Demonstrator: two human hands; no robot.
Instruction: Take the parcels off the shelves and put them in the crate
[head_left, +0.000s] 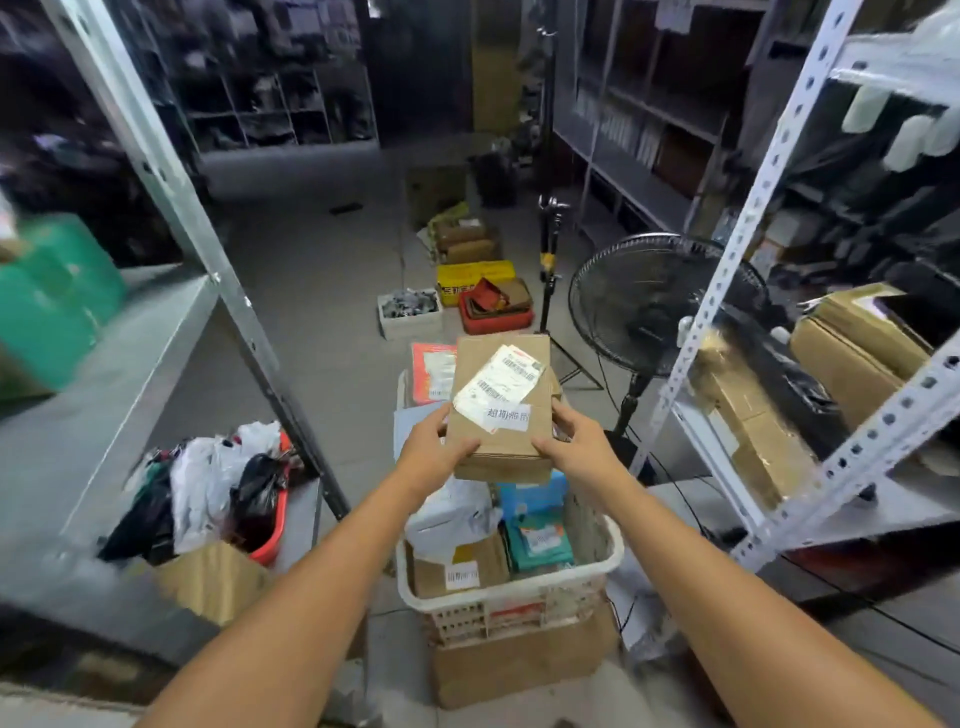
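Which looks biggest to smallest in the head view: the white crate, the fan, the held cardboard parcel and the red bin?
1. White crate and black fan: about alike, too close to rank.
2. Cardboard parcel, nearest the camera.
3. Red bin, farther back, so its true size is unsure.

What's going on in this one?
A person holds a brown cardboard parcel with both hands, the left hand and right hand gripping its near corners, above a white crate. The crate already holds several parcels and sits on a cardboard box. More boxes lie on the shelf at right.
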